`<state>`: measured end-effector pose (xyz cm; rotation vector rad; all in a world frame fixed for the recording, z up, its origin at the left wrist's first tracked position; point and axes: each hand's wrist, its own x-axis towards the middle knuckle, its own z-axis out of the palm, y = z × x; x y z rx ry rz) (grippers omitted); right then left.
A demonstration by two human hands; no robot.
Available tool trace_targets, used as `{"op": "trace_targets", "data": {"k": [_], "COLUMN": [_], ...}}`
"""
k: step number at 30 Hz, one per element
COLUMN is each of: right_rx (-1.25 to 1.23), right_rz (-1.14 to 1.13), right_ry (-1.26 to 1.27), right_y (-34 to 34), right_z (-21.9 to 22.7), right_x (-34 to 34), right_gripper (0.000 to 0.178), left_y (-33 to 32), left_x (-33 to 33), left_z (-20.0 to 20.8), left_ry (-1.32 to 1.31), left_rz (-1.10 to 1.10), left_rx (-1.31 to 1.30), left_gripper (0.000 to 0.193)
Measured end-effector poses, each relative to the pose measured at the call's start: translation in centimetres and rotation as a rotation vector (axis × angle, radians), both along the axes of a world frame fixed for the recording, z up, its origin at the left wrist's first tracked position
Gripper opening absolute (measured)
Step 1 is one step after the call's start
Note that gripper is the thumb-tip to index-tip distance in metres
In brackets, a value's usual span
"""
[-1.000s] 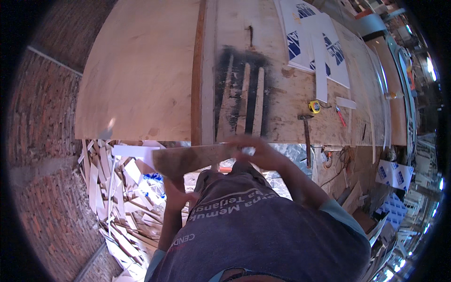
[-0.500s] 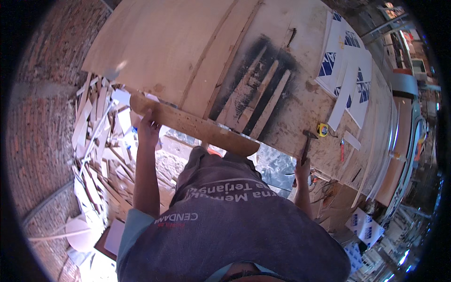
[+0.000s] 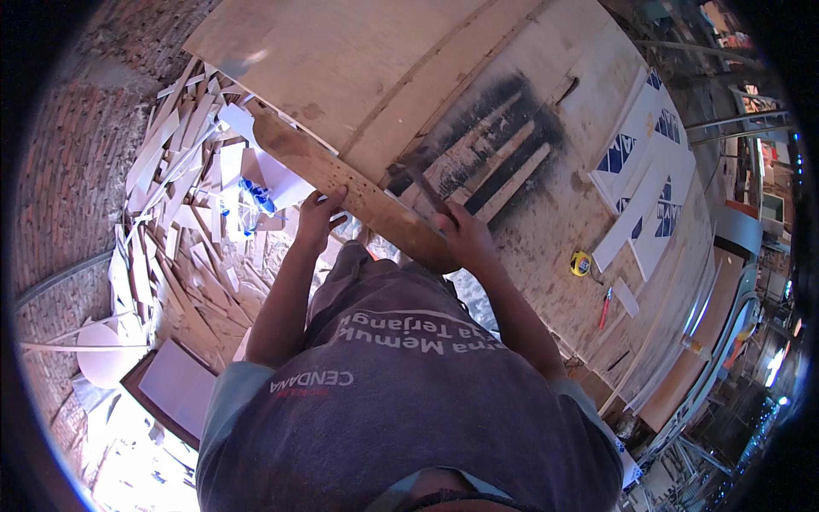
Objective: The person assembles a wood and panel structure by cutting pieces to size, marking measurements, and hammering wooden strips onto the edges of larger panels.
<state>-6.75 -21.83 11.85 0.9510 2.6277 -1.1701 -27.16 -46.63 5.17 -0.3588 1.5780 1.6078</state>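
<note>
A long, narrow wooden board (image 3: pixel 299 158) with rounded ends and small dark marks on it lies slantwise along the near edge of the worktable (image 3: pixel 350 68). My left hand (image 3: pixel 321 222) is at the middle of the board's near edge, its fingers bent around that edge; what lies beneath the fingers is hidden. My right hand (image 3: pixel 463 235) is closed around the handle of a hammer (image 3: pixel 432 196), close to the board's right end. The hammer's head is smeared by motion and lies over the dark-stained patch of the table.
Several wooden strips (image 3: pixel 512 183) lie on the black-stained patch. Farther right are white printed sheets (image 3: pixel 640 162), a yellow tape measure (image 3: pixel 580 263) and a red-handled tool (image 3: pixel 606 307). Heaped offcuts (image 3: pixel 183 188) cover the floor at left, beside a brick wall (image 3: pixel 68 179).
My right hand has carried the hammer leftward from the table's near edge to the board. My left hand has slid from the board's left end toward its middle. The view has turned slightly.
</note>
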Motion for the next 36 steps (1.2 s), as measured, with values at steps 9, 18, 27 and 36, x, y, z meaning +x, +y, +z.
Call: {"op": "trace_targets", "data": {"k": [9, 18, 27, 36], "right_rx": [0.202, 0.367, 0.089, 0.541], "right_rz": [-0.053, -0.213, -0.325, -0.314], "right_ry": [-0.022, 0.064, -0.015, 0.201], "right_y": [0.1, 8.2, 13.7, 10.9], "right_z": [-2.9, -4.4, -3.1, -1.2], "right_x": [-8.2, -14.4, -16.6, -17.4], "right_gripper": [0.042, 0.045, 0.037, 0.044], "left_y": [-0.3, -0.4, -0.1, -0.8], "left_x": [-0.3, -0.7, -1.1, -1.9], "left_z": [0.6, 0.7, 0.1, -0.3], "left_ry": [0.056, 0.054, 0.003, -0.001], "left_rz": [-0.052, -0.095, -0.077, -0.173], "left_rx": [-0.069, -0.037, -0.046, -0.04], "left_gripper": [0.058, 0.058, 0.051, 0.052]}}
